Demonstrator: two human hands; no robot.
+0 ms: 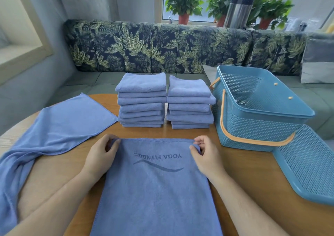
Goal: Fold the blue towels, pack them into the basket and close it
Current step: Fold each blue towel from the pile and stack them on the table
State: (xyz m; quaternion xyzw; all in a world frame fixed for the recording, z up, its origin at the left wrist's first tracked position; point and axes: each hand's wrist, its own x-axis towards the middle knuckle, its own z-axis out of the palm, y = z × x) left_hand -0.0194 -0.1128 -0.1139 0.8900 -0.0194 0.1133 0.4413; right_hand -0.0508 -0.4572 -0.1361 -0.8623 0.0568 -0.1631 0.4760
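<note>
Left hand (pixel 101 154) and right hand (pixel 205 156) each pinch a far corner of the towel (pixel 155 190) lying flat on the table (pixel 253 178); basket (pixel 256 109) stands open at right, beside two folded stacks (pixel 142 100)

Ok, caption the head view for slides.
Left hand and right hand pinch far corners of a flat towel; folded stacks, open basket beyond.

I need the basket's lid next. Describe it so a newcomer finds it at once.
Start at the blue basket on the right of the wooden table. Just nearer than it, at the table's edge, lies the lid: a shallow perforated blue tray, without the basket's orange handles.
</note>
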